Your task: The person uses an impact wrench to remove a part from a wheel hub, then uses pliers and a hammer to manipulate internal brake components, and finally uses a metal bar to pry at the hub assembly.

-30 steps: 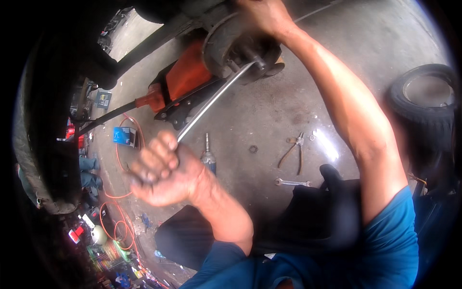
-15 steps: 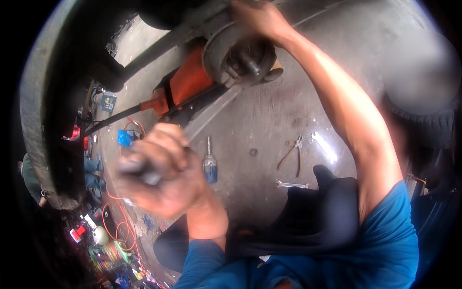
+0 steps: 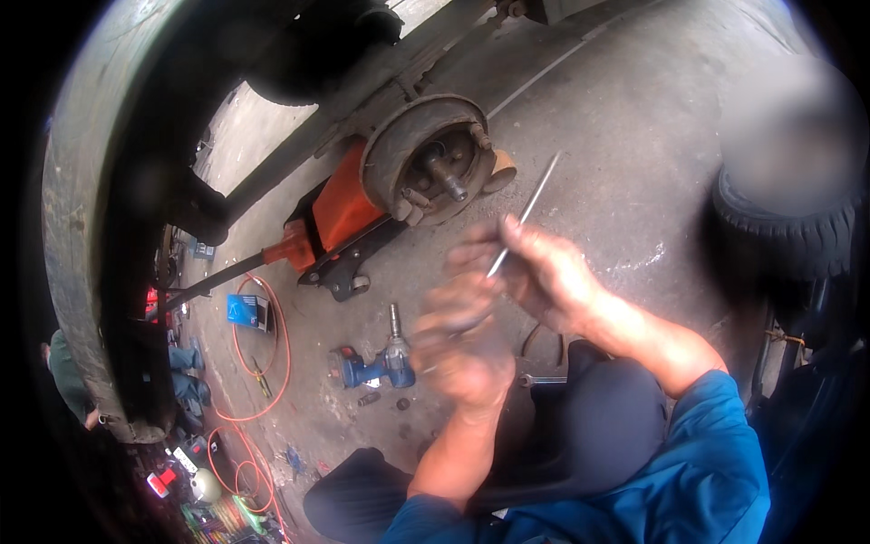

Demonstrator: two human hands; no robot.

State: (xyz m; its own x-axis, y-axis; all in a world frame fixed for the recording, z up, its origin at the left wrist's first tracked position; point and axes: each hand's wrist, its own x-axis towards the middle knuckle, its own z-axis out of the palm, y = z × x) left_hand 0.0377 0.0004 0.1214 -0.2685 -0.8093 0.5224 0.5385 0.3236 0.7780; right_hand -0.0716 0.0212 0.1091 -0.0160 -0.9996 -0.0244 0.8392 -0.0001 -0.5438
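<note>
I see the bare brake drum hub (image 3: 426, 163) up and to the left of both my hands, on the axle above the orange floor jack (image 3: 340, 218). My right hand (image 3: 544, 276) grips the thin metal rod (image 3: 526, 213), fingers clenched around its lower part; its long axis runs up and to the right, tip clear of the hub. My left hand (image 3: 462, 349) sits lower and blurred, curled at the rod's lower end, grip unclear. The right hand seems nearer the hub.
</note>
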